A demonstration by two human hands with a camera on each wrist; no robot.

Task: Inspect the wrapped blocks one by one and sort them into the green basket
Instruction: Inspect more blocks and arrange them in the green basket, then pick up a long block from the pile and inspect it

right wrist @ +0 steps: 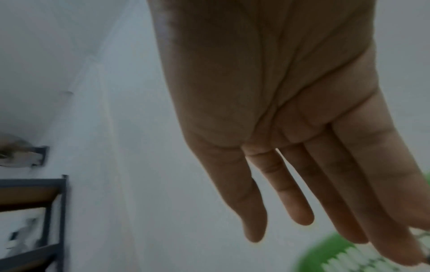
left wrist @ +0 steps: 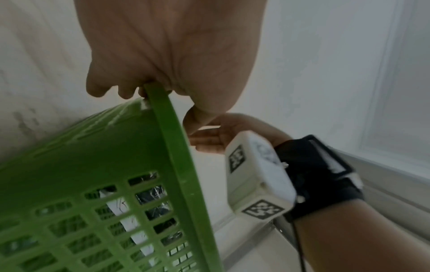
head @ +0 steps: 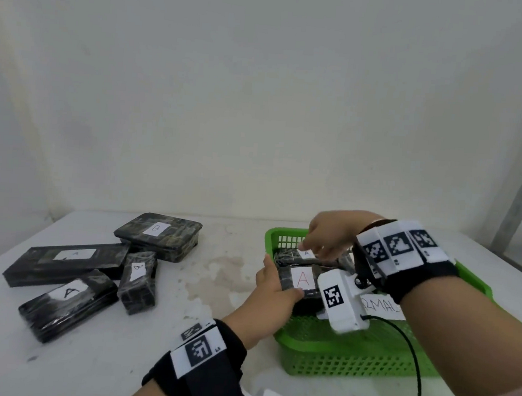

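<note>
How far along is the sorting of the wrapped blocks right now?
Partly done. At least two wrapped blocks lie in the green basket, one showing a red A label. In hand: the left hand is at that block by the basket's rim, and the right hand reaches open over the basket. Left: four blocks on the table, two marked A, two marked B.

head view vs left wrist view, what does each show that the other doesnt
Only the head view shows four wrapped blocks lying on the table left of the basket, and the red A label on a block in the basket. Only the left wrist view shows the left hand from below, its fingers curled over the rim. Both show the green basket, the left hand and the right hand.
</note>
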